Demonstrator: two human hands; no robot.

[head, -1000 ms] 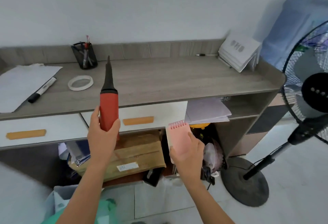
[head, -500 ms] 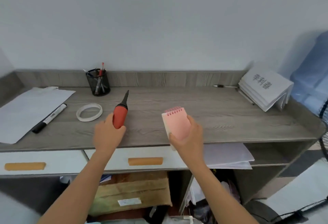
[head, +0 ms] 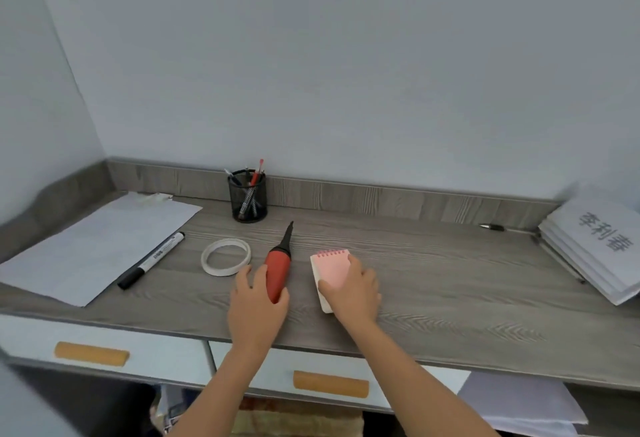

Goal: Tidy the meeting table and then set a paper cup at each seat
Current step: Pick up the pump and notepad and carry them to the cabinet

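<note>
Grey woodgrain side desk (head: 433, 280) against the wall, two white drawers with tan handles below its front edge. Big white paper sheet (head: 93, 246) far to the left of the left hand; stack of folded white name cards (head: 595, 249) far to the right of the right hand. Black mesh pen holder (head: 248, 199) beyond the left hand, near the back rail. Black marker (head: 152, 260) lies on the sheet's edge, left of the hands. Tape ring (head: 225, 257) just left of and beyond the left hand's fingers. A loose pen (head: 491, 227) sits far beyond and to the right of the right hand.

Left hand (head: 256, 305) wraps the lower body of a red hand pump (head: 278, 272) with a black nozzle pointing away; pump lies on the desk, grip looks loose, maybe about to let go. Right hand (head: 353, 289) presses flat on a pink spiral notepad (head: 330, 268), fingers over its near half, pad resting on the desk.

No paper cups or meeting table in view; this looks like the tidy stage, stashing clutter here.

Risks: the pump's body is round, so it could roll toward the tape ring or off the front edge once released. The pad sits near the pump; a sliding withdrawal could drag it or knock the pump.
</note>
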